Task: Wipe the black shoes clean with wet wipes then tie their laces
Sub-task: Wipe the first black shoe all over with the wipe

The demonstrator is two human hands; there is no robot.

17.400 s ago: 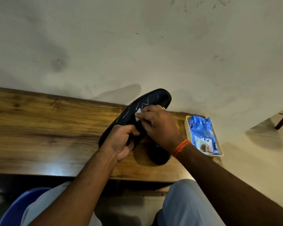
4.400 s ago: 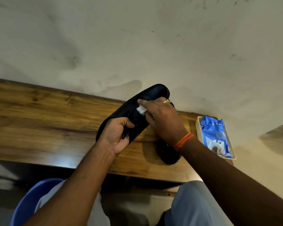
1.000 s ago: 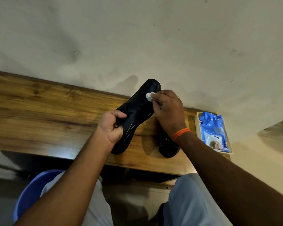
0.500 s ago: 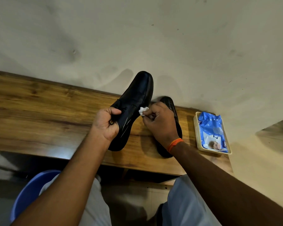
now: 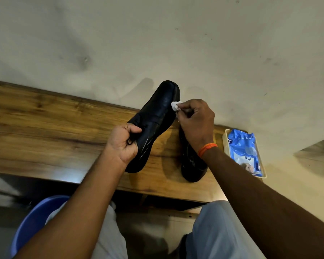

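A black shoe (image 5: 155,118) is held tilted above the wooden table (image 5: 45,128), toe pointing up and away toward the wall. My left hand (image 5: 124,143) grips it at the lace area, with a black lace under the thumb. My right hand (image 5: 196,120) pinches a small crumpled white wet wipe (image 5: 175,105) against the right side of the toe. The second black shoe (image 5: 192,165) lies on the table under my right wrist, partly hidden by it.
A blue pack of wet wipes (image 5: 244,150) lies in a cream tray (image 5: 225,144) at the table's right end. A stained wall rises right behind the table. A blue chair (image 5: 32,221) shows at the bottom left, my knees below the table's front edge.
The shoe has stayed upright in my left hand. My right hand with the wipe has gone from the shoe's middle up to the toe's right side, hiding more of the second shoe.
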